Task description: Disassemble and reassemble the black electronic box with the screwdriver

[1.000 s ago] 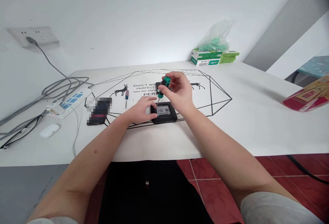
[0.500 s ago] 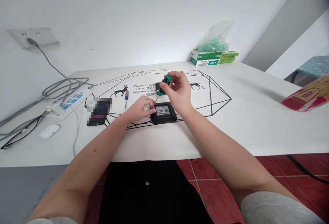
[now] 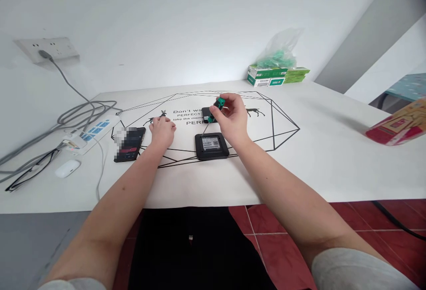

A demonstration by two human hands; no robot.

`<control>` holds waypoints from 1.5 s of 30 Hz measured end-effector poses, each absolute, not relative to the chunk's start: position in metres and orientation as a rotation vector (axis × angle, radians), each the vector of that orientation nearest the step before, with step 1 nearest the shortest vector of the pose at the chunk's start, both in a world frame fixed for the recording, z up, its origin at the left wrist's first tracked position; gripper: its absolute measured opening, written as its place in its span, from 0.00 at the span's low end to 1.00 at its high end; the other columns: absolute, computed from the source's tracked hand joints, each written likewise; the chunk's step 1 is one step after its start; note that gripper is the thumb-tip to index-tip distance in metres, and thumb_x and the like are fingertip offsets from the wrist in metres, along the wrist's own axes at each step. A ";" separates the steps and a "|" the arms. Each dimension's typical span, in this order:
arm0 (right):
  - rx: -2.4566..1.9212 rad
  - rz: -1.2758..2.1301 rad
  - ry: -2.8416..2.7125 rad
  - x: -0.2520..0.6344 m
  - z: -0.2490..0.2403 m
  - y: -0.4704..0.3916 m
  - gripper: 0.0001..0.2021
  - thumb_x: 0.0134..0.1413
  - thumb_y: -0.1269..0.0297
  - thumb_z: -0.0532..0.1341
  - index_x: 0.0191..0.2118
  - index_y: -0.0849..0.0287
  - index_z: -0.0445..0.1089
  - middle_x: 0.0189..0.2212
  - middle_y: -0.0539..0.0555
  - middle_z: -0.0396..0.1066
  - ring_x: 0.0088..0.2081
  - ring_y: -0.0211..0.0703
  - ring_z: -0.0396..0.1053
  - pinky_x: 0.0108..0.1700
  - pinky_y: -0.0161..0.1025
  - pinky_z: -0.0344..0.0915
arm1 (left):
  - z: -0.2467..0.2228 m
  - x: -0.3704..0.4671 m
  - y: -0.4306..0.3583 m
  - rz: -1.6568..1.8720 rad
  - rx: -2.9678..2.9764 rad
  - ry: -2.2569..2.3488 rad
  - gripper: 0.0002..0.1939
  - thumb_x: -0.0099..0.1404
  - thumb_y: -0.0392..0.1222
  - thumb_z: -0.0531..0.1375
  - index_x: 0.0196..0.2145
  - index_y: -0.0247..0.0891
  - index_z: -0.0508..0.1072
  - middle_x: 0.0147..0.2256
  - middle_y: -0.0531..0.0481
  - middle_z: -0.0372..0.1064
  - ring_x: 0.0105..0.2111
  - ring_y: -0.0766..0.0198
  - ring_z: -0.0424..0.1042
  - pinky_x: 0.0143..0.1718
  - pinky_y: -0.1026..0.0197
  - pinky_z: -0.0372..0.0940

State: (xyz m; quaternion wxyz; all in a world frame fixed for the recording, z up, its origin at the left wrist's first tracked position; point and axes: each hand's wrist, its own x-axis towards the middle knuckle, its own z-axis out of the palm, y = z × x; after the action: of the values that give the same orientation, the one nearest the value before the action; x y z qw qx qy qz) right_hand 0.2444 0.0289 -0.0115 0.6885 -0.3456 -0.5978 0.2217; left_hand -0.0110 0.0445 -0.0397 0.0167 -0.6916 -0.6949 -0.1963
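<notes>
My right hand holds a green and black screwdriver, tilted, its thin shaft reaching down to the upper left corner of a black square device. A white printed label lies on that device's face. Behind it sits a second black object, partly covered by my right hand and the screwdriver. My left hand is over the table to the left, fingers curled and slightly apart, where the small red and blue screwdriver lay; that tool is hidden now, and whether my fingers grip it does not show.
On the left lie a phone, a power strip, grey cables, glasses and a white mouse-like object. Green and white boxes with a plastic bag stand at the back. A red package is at the right.
My left hand has left the corner of the black device and moved left, over the small screwdriver. My right hand stays nearly in place with the green screwdriver.
</notes>
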 end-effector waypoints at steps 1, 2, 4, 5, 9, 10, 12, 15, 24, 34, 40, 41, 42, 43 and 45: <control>-0.781 0.489 -1.346 0.244 -0.012 0.029 0.18 0.60 0.55 0.70 0.53 0.47 0.70 0.48 0.52 0.77 0.51 0.48 0.76 0.55 0.51 0.78 | -0.040 -0.013 0.046 -0.601 -2.126 -2.194 0.12 0.76 0.42 0.61 0.43 0.47 0.86 0.63 0.41 0.73 0.68 0.34 0.56 0.66 0.31 0.57; -0.788 0.484 -1.351 0.244 -0.012 0.029 0.17 0.60 0.55 0.70 0.53 0.47 0.70 0.48 0.52 0.77 0.51 0.48 0.76 0.55 0.51 0.78 | -0.041 -0.015 0.047 -0.592 -2.109 -2.226 0.12 0.76 0.43 0.60 0.45 0.47 0.86 0.64 0.41 0.73 0.68 0.34 0.57 0.66 0.31 0.57; -0.796 0.480 -1.348 0.244 -0.011 0.030 0.17 0.60 0.56 0.70 0.53 0.47 0.70 0.48 0.52 0.77 0.51 0.48 0.76 0.55 0.51 0.77 | -0.041 -0.019 0.048 -0.579 -2.079 -2.275 0.14 0.77 0.44 0.58 0.50 0.47 0.85 0.65 0.39 0.72 0.67 0.33 0.58 0.65 0.31 0.59; -0.796 0.478 -1.339 0.245 -0.010 0.030 0.17 0.60 0.56 0.70 0.53 0.47 0.70 0.48 0.52 0.78 0.50 0.48 0.77 0.54 0.50 0.77 | -0.041 -0.020 0.049 -0.571 -2.061 -2.293 0.16 0.78 0.44 0.57 0.53 0.46 0.84 0.65 0.38 0.72 0.67 0.33 0.59 0.64 0.31 0.60; -0.856 0.404 -1.293 0.259 -0.003 0.037 0.17 0.60 0.57 0.69 0.53 0.49 0.71 0.47 0.53 0.78 0.48 0.48 0.77 0.53 0.49 0.76 | -0.039 -0.025 0.050 -0.482 -1.981 -2.385 0.19 0.78 0.44 0.57 0.61 0.44 0.79 0.62 0.32 0.74 0.65 0.32 0.64 0.62 0.33 0.64; -0.911 0.362 -1.289 0.264 -0.001 0.040 0.16 0.61 0.57 0.69 0.53 0.50 0.72 0.47 0.54 0.78 0.48 0.49 0.76 0.54 0.51 0.76 | -0.039 -0.026 0.051 -0.459 -1.972 -2.408 0.19 0.77 0.44 0.58 0.61 0.44 0.78 0.61 0.32 0.75 0.65 0.31 0.66 0.61 0.33 0.65; -1.077 0.273 -1.304 0.278 0.002 0.048 0.14 0.62 0.59 0.67 0.52 0.53 0.74 0.50 0.57 0.78 0.48 0.51 0.76 0.58 0.55 0.75 | -0.038 -0.029 0.051 -0.463 -1.976 -2.430 0.18 0.77 0.44 0.60 0.61 0.44 0.78 0.60 0.32 0.76 0.64 0.32 0.69 0.61 0.35 0.67; -1.436 0.271 -1.429 0.295 0.002 0.059 0.10 0.61 0.64 0.68 0.47 0.58 0.78 0.47 0.61 0.80 0.51 0.57 0.77 0.63 0.60 0.72 | -0.040 -0.032 0.055 -0.663 -1.992 -2.449 0.14 0.74 0.41 0.63 0.55 0.44 0.79 0.58 0.35 0.78 0.62 0.37 0.73 0.64 0.40 0.67; -1.996 0.394 -1.787 0.299 -0.021 0.068 0.14 0.61 0.73 0.69 0.52 0.66 0.79 0.54 0.76 0.80 0.55 0.68 0.80 0.55 0.58 0.77 | -0.041 -0.040 0.061 -1.255 -1.781 -2.555 0.19 0.70 0.33 0.67 0.58 0.40 0.75 0.48 0.37 0.81 0.58 0.41 0.78 0.61 0.45 0.68; -1.234 0.916 -2.557 0.297 -0.001 0.041 0.48 0.47 0.42 0.79 0.72 0.47 0.70 0.68 0.59 0.73 0.69 0.66 0.70 0.71 0.59 0.70 | -0.020 -0.012 0.059 -3.149 -1.274 -2.418 0.14 0.68 0.19 0.59 0.42 0.36 0.76 0.33 0.52 0.70 0.24 0.71 0.68 0.32 0.66 0.69; -1.089 0.881 -2.675 0.275 -0.019 0.037 0.55 0.40 0.40 0.82 0.75 0.44 0.68 0.73 0.60 0.67 0.74 0.75 0.61 0.76 0.69 0.61 | -0.013 -0.003 0.045 -3.482 -1.270 -2.243 0.10 0.75 0.24 0.62 0.39 0.37 0.73 0.34 0.50 0.73 0.31 0.68 0.77 0.43 0.63 0.77; -1.073 0.865 -2.664 0.270 -0.022 0.037 0.55 0.41 0.40 0.81 0.75 0.45 0.68 0.73 0.60 0.67 0.75 0.75 0.60 0.76 0.70 0.59 | -0.012 -0.002 0.042 -3.513 -1.334 -2.208 0.09 0.75 0.26 0.64 0.40 0.37 0.73 0.35 0.49 0.75 0.35 0.65 0.80 0.47 0.58 0.78; -1.059 0.843 -2.652 0.266 -0.024 0.037 0.54 0.42 0.41 0.81 0.75 0.46 0.68 0.74 0.61 0.66 0.76 0.75 0.59 0.77 0.71 0.58 | -0.012 0.000 0.039 -3.500 -1.426 -2.196 0.08 0.75 0.27 0.65 0.42 0.38 0.72 0.38 0.48 0.77 0.40 0.62 0.82 0.51 0.53 0.79; -1.041 0.821 -2.640 0.263 -0.026 0.037 0.53 0.43 0.41 0.80 0.75 0.47 0.68 0.75 0.62 0.65 0.77 0.75 0.58 0.77 0.71 0.57 | -0.013 0.003 0.036 -3.447 -1.524 -2.199 0.08 0.76 0.29 0.65 0.43 0.40 0.71 0.41 0.46 0.79 0.45 0.59 0.83 0.54 0.49 0.78; -1.004 0.789 -2.621 0.258 -0.029 0.037 0.52 0.45 0.40 0.80 0.75 0.50 0.69 0.76 0.63 0.64 0.78 0.75 0.57 0.78 0.71 0.55 | -0.014 0.008 0.031 -3.266 -1.704 -2.237 0.08 0.77 0.32 0.65 0.45 0.42 0.69 0.48 0.45 0.81 0.50 0.55 0.83 0.56 0.44 0.78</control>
State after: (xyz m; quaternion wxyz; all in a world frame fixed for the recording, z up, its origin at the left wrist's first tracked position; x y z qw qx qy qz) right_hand 0.2576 0.0369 -0.0286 0.1129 -0.3420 -0.8933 0.2690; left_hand 0.0082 0.0305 -0.0137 -0.5515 -0.3298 -0.4330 -0.6322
